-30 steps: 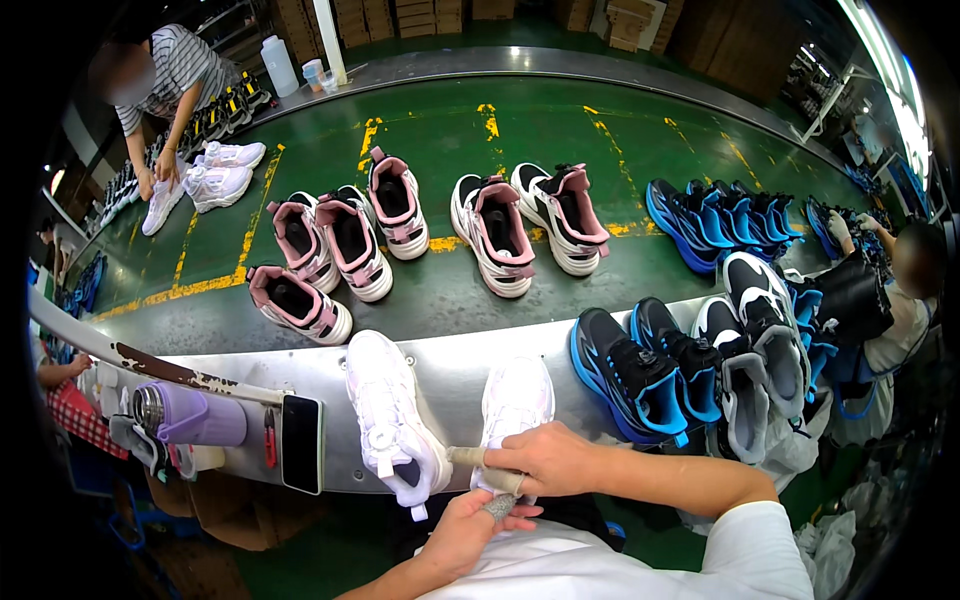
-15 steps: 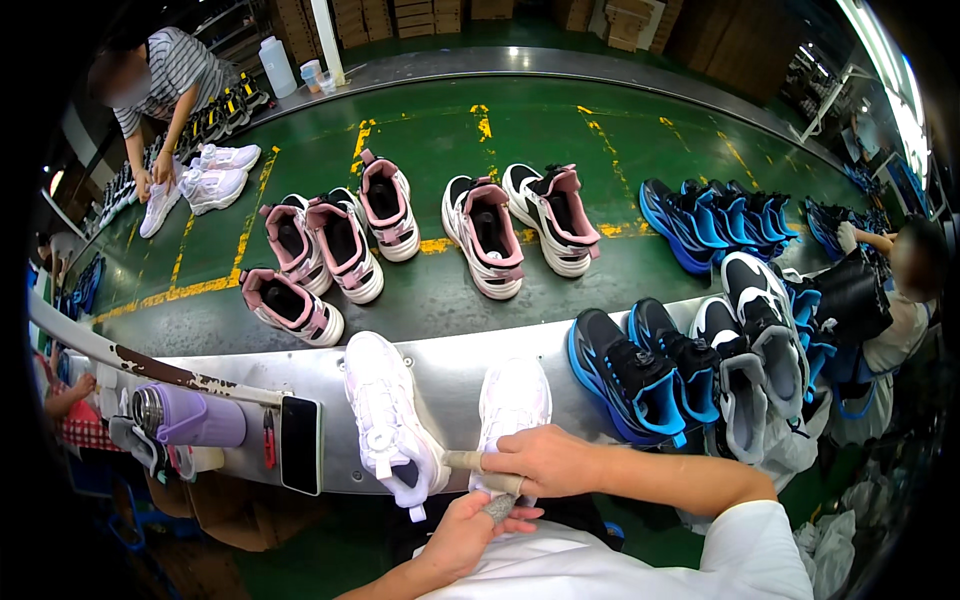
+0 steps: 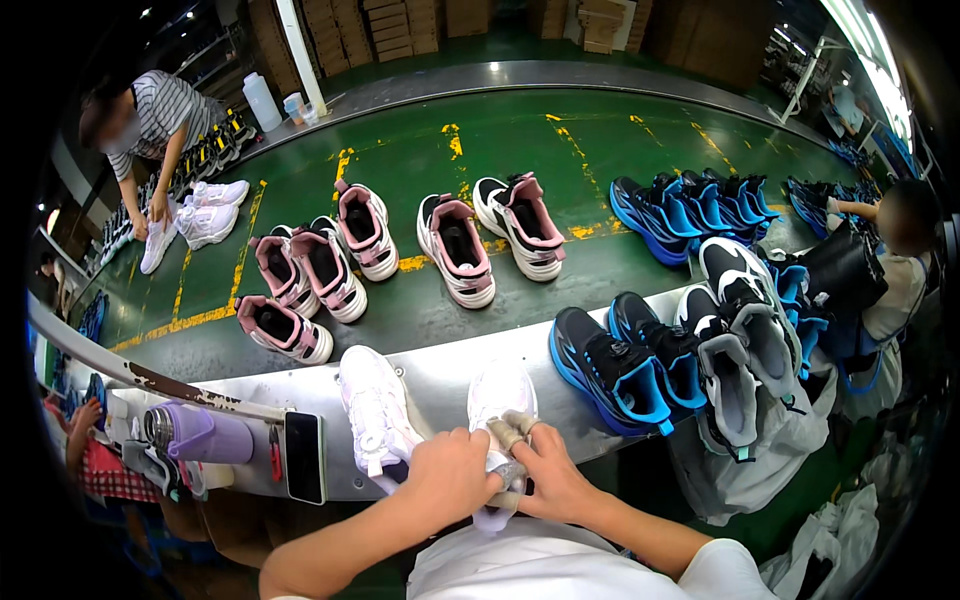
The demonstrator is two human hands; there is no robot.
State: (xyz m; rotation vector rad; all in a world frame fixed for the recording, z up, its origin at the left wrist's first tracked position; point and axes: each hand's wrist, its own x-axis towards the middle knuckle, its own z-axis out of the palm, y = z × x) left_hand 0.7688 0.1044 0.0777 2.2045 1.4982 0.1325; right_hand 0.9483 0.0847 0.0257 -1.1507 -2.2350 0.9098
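Note:
A white sneaker [image 3: 500, 392] stands on the metal ledge right in front of me, toe pointing away. My left hand [image 3: 452, 468] is closed at the left side of its opening, fingers curled over the collar. On the other side, my right hand [image 3: 548, 474], with beige wraps on some fingers, grips the collar and tongue area. Both hands hide much of the inside and the lacing, and the pale heel shows below them. Left of it rests a matching white sneaker [image 3: 372, 398], its heel partly behind my left hand.
Pink-lined sneakers [image 3: 458, 250] stand on the green conveyor [image 3: 400, 130] beyond. Black-and-blue sneakers [image 3: 615, 375] crowd the ledge at right. A phone [image 3: 305, 455], a red cutter [image 3: 275, 452] and a purple flask [image 3: 205, 435] lie left. Co-workers sit at far left [image 3: 165, 120] and right [image 3: 890, 260].
My left hand has moved up from below the heel onto the shoe's collar. My right hand has shifted to the right side of the opening. The whole view has shifted slightly.

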